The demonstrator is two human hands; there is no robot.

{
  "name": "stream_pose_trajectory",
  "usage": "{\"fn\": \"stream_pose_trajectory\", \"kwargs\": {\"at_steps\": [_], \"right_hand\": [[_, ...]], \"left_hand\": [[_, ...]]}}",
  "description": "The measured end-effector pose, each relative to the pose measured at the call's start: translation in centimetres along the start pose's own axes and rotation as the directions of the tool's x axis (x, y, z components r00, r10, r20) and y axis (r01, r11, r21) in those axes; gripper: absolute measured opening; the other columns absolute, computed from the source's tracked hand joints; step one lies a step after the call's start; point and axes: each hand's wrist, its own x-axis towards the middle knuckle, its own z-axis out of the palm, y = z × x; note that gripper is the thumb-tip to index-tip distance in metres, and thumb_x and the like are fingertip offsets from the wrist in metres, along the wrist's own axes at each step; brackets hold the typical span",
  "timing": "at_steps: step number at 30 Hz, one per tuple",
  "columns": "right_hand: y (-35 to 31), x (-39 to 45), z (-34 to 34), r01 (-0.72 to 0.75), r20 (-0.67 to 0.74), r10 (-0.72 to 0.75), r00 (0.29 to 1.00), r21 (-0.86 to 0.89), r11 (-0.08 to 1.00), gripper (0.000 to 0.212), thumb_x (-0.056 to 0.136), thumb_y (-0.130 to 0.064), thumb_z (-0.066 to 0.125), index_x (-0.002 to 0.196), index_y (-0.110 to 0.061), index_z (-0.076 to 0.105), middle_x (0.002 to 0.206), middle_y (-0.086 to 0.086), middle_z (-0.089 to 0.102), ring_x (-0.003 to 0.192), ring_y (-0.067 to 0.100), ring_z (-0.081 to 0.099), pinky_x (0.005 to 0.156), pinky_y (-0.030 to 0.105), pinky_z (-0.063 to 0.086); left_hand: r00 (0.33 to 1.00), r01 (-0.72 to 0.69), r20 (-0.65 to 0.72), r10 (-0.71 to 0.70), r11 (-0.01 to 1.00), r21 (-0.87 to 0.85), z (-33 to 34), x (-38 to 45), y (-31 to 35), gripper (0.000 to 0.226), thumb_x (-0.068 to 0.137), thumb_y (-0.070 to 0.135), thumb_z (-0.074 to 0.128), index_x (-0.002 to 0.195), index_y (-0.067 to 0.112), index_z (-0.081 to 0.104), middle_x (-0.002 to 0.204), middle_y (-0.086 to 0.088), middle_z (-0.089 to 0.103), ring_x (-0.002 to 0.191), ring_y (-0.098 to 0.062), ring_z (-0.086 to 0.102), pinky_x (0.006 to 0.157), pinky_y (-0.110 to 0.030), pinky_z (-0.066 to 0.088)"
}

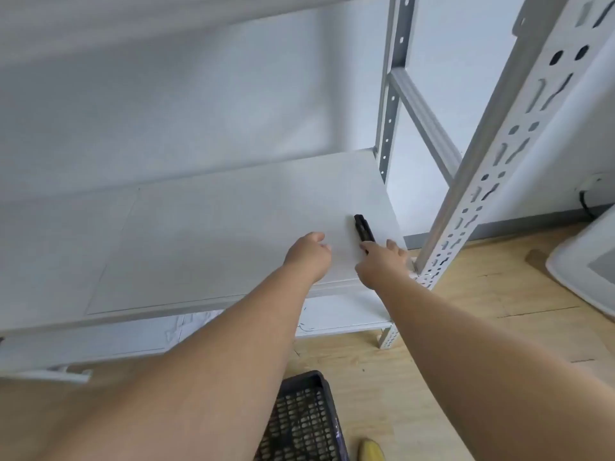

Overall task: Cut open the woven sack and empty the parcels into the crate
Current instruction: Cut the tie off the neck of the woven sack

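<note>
A black utility knife [363,229] lies flat on the white shelf board [206,234], near its right end. My right hand [381,262] reaches over the shelf edge, its fingers spread, and its fingertips cover the knife's near end. My left hand [309,256] hovers just left of the knife, loosely curled and holding nothing. The corner of a black perforated crate [299,420] shows on the floor below my arms. Crumpled white material [186,326] lies on the lower shelf; I cannot tell whether it is the sack.
A slotted white shelf upright [492,168] stands right of my right hand, with a second post [391,94] behind it. A white bin [585,261] sits on the wooden floor at far right. Something yellow [371,450] pokes in beside the crate.
</note>
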Motion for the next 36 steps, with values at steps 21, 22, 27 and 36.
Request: {"fn": "stream_pose_trajectory", "kwargs": {"at_steps": [21,22,27,36], "right_hand": [[-5.5,-5.0,6.5,0.346,0.130,-0.411,0.903,0.350,0.870,0.058,0.079,0.005,0.047,0.122,-0.032,0.042,0.112,0.011,0.052,0.099,0.032,0.054,0.073,0.038,0.050],[-6.0,-6.6,7.3,0.328,0.198,-0.439,0.877,0.421,0.846,0.058,0.079,0.006,0.050,0.124,-0.030,0.039,0.112,0.011,0.054,0.093,0.029,0.057,0.068,0.035,0.050],[-8.7,-13.0,11.8,0.259,0.356,-0.475,0.805,0.509,0.821,0.062,0.082,0.000,0.061,0.134,-0.022,0.036,0.114,0.002,0.057,0.079,0.013,0.058,0.061,0.024,0.048],[-15.4,-23.7,21.3,0.049,0.523,-0.463,0.715,0.623,0.780,0.025,0.101,-0.020,0.046,0.120,-0.006,0.053,0.087,0.010,0.069,0.069,0.017,0.065,0.065,0.025,0.057]], "left_hand": [[0.977,0.147,-0.045,-0.208,0.811,-0.566,-2.5,-4.0,-9.5,0.038,0.100,0.029,0.046,0.136,0.018,0.049,0.122,0.000,0.060,0.108,-0.017,0.061,0.095,-0.040,0.052],[0.974,0.146,-0.051,-0.221,0.783,-0.605,-3.4,-4.7,-10.8,0.034,0.100,0.030,0.047,0.131,0.018,0.053,0.119,0.001,0.063,0.107,-0.016,0.062,0.094,-0.039,0.053],[0.948,0.188,-0.016,-0.317,0.603,-0.775,-7.1,-8.5,-18.5,0.023,0.097,0.025,0.055,0.115,0.016,0.065,0.109,-0.004,0.072,0.097,-0.016,0.070,0.070,-0.026,0.053],[0.948,0.129,-0.032,-0.315,0.475,-0.871,-14.0,-16.2,-31.3,0.018,0.096,0.023,0.058,0.111,0.019,0.068,0.096,0.001,0.070,0.082,-0.013,0.063,0.068,-0.022,0.051]]}}
